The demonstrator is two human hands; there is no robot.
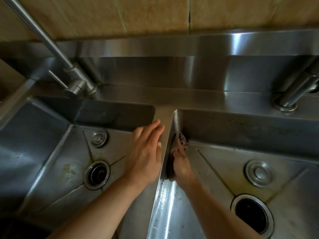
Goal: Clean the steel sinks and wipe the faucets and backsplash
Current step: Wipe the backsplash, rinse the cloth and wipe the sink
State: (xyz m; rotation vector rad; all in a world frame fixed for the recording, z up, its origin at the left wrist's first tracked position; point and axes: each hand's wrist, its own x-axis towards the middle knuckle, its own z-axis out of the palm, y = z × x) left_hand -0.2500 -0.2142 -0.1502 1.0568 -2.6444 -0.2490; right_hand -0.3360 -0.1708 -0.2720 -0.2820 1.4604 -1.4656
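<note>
Right hand (181,167) grips cloth (180,141), scrubbing right sink (224,128) corner. Left hand (146,149) flat, released, on divider (164,116). Cloth probably soft, limp; bunch it firmly.

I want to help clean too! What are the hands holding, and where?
The right hand grips a cloth by its near end, against the sink wall. The left hand holds nothing.

There is only one view, from the person's head. It looks forward and steeply down, from close, over the divider (164,118) between the left sink (57,152) and the right sink (241,152). The tiled wall (155,14) fills the top edge, and both forearms enter from below.
</note>
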